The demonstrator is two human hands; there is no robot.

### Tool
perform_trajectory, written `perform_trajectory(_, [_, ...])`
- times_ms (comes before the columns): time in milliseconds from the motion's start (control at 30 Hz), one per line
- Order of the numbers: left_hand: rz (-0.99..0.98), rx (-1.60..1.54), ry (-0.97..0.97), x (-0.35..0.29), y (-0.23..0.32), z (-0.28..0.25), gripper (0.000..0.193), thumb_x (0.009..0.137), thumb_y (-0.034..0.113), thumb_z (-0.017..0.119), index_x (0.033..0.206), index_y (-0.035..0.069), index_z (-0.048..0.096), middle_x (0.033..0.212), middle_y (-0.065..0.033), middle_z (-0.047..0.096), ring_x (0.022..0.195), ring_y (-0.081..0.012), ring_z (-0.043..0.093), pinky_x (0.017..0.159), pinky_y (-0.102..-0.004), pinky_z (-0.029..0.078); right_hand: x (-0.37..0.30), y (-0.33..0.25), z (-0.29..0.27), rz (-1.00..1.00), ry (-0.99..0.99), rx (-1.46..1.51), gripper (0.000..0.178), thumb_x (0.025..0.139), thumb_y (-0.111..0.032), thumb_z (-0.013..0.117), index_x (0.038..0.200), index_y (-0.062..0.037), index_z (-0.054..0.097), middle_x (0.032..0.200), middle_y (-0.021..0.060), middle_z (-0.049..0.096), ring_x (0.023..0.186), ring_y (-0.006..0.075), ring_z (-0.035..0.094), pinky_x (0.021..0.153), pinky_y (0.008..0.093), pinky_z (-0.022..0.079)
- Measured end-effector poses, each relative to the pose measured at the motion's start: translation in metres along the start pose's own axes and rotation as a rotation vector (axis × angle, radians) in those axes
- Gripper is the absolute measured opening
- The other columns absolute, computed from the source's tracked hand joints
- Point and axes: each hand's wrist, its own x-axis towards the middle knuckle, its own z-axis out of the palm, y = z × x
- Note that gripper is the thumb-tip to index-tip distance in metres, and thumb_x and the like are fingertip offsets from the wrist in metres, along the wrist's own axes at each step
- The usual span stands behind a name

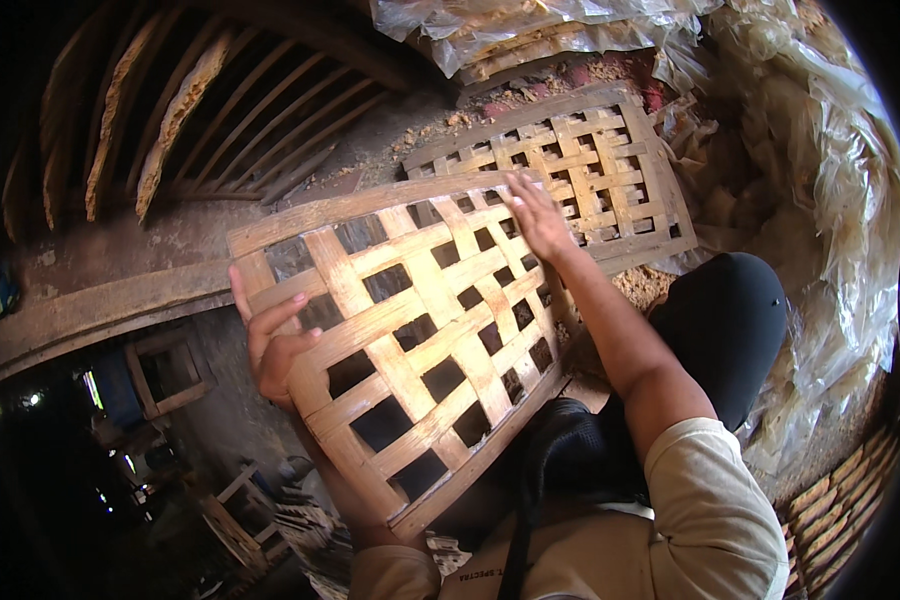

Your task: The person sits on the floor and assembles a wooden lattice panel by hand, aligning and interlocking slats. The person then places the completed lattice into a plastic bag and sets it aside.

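A wooden-framed tray (425,325) with a lattice of woven flat slats is tilted in front of my body. My left hand (273,345) grips its left edge, with fingers curling over the frame and part of the hand hidden behind it. At the far right corner of the same tray, my right hand (540,220) lies on the slats and rim with its fingers stretched out. Beyond it, a second lattice tray (660,170) of the same make lies low down, partly covered by the held tray and my right hand.
Crumpled clear plastic sheeting (820,230) is heaped along the right and far side. Slatted racks (220,130) stand at the upper left above a wooden beam (120,310). Crumbly tan matter (642,288) lies beside my bent knee (725,325). More slats (840,510) show at lower right.
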Motion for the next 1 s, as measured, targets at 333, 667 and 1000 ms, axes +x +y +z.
perform_trajectory(333, [-0.047,0.034,0.029,0.005,0.006,0.006,0.026,0.086,0.029,0.067,0.076,0.007,0.058,0.104,-0.0181,0.063,0.131,-0.0570,0.037,0.109,-0.0697,0.026,0.012,0.017,0.012,-0.136,0.504,0.154,0.017,0.089,-0.022,0.064,0.101,-0.0117,0.070,0.109,0.0133,0.063,0.101,0.0352,0.057,0.089,0.0452,0.045])
perform_trajectory(667, [0.007,0.032,-0.150,0.011,0.000,-0.012,0.017,0.087,0.020,0.070,0.082,0.009,0.057,0.113,-0.0154,0.060,0.136,-0.0567,0.029,0.104,-0.0621,0.040,0.017,0.002,0.006,-0.168,0.639,0.118,0.011,0.081,-0.017,0.072,0.090,-0.0117,0.074,0.095,0.0069,0.067,0.090,0.0293,0.061,0.082,0.0412,0.047])
perform_trajectory(1000, [0.067,0.019,-0.176,0.007,-0.010,-0.015,0.020,0.087,0.025,0.072,0.086,0.012,0.057,0.118,-0.0126,0.057,0.138,-0.0556,0.026,0.106,-0.0623,0.037,0.020,-0.004,0.002,-0.259,0.526,0.397,0.011,0.082,-0.013,0.073,0.092,-0.0078,0.075,0.097,0.0085,0.065,0.092,0.0277,0.059,0.084,0.0384,0.048])
